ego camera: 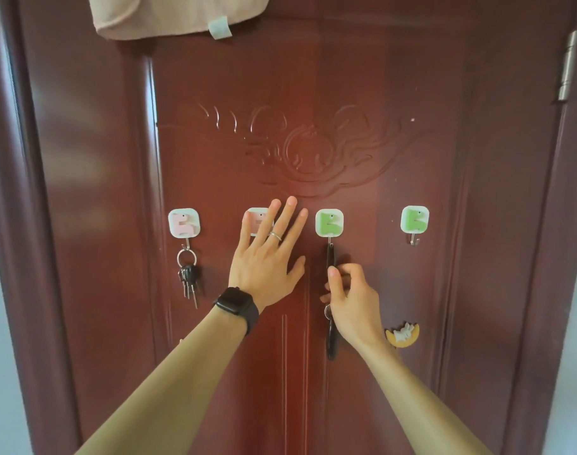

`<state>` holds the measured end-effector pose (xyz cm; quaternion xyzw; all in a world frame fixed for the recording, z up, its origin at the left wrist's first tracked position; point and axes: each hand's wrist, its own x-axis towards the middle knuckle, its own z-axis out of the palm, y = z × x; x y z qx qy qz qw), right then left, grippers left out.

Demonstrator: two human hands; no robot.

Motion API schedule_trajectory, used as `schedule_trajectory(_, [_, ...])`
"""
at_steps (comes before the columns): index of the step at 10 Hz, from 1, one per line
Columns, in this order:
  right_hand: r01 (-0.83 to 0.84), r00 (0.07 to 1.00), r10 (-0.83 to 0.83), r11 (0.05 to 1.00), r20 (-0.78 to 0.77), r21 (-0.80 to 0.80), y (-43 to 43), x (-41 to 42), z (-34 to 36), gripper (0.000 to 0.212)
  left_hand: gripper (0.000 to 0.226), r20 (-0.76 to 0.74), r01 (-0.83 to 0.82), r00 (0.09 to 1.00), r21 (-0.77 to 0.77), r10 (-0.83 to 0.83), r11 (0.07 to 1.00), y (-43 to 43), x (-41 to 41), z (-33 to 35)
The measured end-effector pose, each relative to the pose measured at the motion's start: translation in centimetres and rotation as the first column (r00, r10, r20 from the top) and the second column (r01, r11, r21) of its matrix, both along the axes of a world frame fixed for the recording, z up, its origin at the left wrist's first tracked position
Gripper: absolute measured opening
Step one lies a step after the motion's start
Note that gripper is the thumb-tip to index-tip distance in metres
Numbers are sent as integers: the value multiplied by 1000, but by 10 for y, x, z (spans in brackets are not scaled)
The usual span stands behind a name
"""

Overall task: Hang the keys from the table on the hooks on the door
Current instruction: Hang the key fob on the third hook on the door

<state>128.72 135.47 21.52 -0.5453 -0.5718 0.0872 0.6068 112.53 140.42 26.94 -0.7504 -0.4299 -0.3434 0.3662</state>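
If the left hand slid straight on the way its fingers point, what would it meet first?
The left hand points up and slightly right, flat against the door. Its fingers already overlap the second pink hook; beyond them, probably only the door's embossed carving.

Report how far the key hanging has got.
Done: key bunch hangs on the far-left pink hook. In hand: right hand holds a black strap looped on the left green hook. Left: right green hook is empty; left hand covers the second pink hook.

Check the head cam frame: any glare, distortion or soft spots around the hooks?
Head view: soft glare sheen on the door above the hooks; wide-angle bowing along the door frame; the key bunch on the far-left hook reads sharp, but the black strap under the right hand is dark and lacks detail.
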Motion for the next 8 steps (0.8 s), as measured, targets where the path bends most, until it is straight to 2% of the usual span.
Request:
schedule_trajectory(1, [149,973,-155,988,170,50,-2,-1,-11,19,77,0,30,1000,-28,-30,999,-5,-2,2])
schedule_trajectory(2, [275,917,-287,958,278,84,-9,-6,-13,31,74,73,78,995,-38,-75,996,-15,-21,1])
schedule_trajectory(3, [340,832,-434,891,346,299,-18,-16,-8,41,71,258,113,960,-9,-107,994,-20,-58,0])
schedule_trajectory(4, [208,809,-393,887,437,413,-17,-36,-1,34,69,424,72,902,50,-86,996,-18,-106,-1])
schedule_trajectory(5, [87,766,-337,897,547,432,-1,-57,0,42,65,580,18,814,-16,-5,1000,-9,-147,-5])
schedule_trajectory(6, [125,653,-351,924,671,362,19,-69,-4,65,61,560,-29,823,-124,94,992,4,-174,-18])
schedule_trajectory(7, [183,596,-356,933,720,310,28,-75,-11,83,60,492,-60,862,-146,125,988,16,-185,-29])
schedule_trajectory(8, [187,547,-398,916,736,355,29,-71,-10,80,58,465,-87,874,-143,144,986,20,-186,-27])
